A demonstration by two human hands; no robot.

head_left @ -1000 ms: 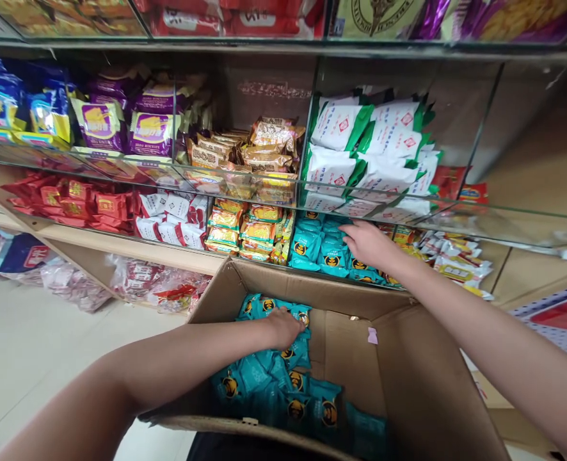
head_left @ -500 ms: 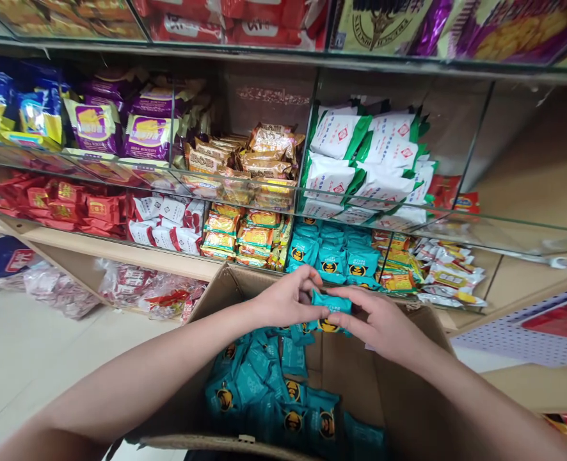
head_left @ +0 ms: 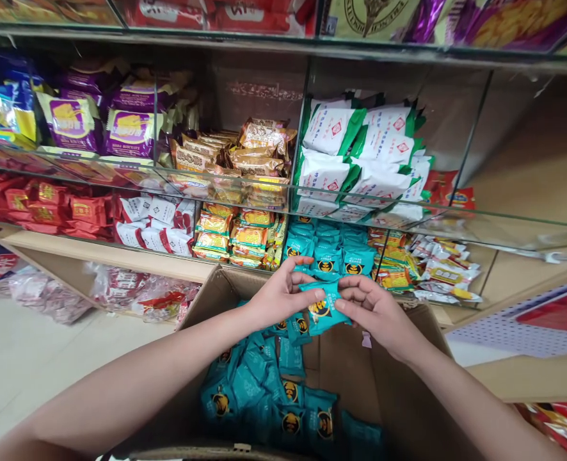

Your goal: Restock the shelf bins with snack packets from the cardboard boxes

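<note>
Between my two hands is a teal snack packet [head_left: 322, 308] with a round black-and-yellow print, held over the open cardboard box [head_left: 216, 286]. My left hand [head_left: 283, 291] pinches its left side, with the thumb lying across the front. My right hand [head_left: 372, 310] grips the right side between thumb and fingers. Below, many loose teal packets [head_left: 255, 378] fill the left and near part of the box. Just beyond my hands, matching teal packets [head_left: 326, 259] stand in rows in a low shelf compartment.
A glass shelf edge [head_left: 245, 189] runs above the teal compartment. White-and-green packets [head_left: 331, 128] are stacked over it. Small orange-yellow packets [head_left: 252, 237] fill the compartment to the left, and white sachets [head_left: 449, 269] lie to the right. Plastic-bagged goods [head_left: 142, 288] sit under the shelf.
The packet in my hands has turned so more of its printed front faces me, and it sits slightly lower. The view has shifted a little to the right.
</note>
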